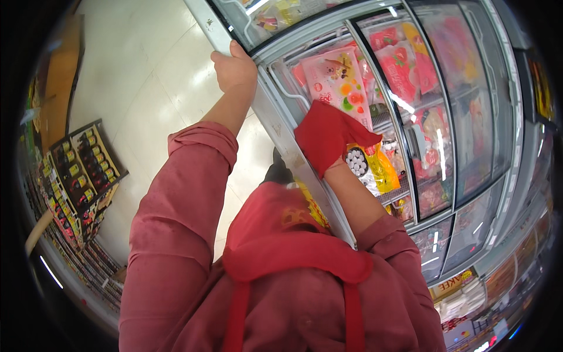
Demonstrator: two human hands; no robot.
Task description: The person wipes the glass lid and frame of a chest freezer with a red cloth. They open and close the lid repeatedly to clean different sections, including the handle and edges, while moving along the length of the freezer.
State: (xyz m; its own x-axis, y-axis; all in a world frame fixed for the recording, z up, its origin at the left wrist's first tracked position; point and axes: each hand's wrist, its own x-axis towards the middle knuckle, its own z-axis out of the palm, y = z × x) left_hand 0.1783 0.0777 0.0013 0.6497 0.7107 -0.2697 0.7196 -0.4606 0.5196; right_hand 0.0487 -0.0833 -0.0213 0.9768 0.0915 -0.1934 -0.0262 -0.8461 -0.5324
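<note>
My left hand point(237, 68) grips the pale outer rim point(275, 127) of a chest freezer, near a corner between two sections. A red cloth point(323, 134) covers most of my right hand, which is bunched in it at the freezer's inner edge; its fingers are hidden and only the wrist shows. Beside the cloth, inside the open part, lie a pink food package point(338, 83) and a yellow and white bag point(374, 169) with round white pieces pictured on it. Sliding glass lids point(433, 119) cover more bagged goods to the right.
A red apron point(281, 246) hangs against the freezer's side. Dark-capped bottles stand on a display rack point(105, 141) at the left, beside the tiled floor point(145, 79). Another glass-topped section point(272, 22) adjoins at the top, with more shelved goods at the lower right.
</note>
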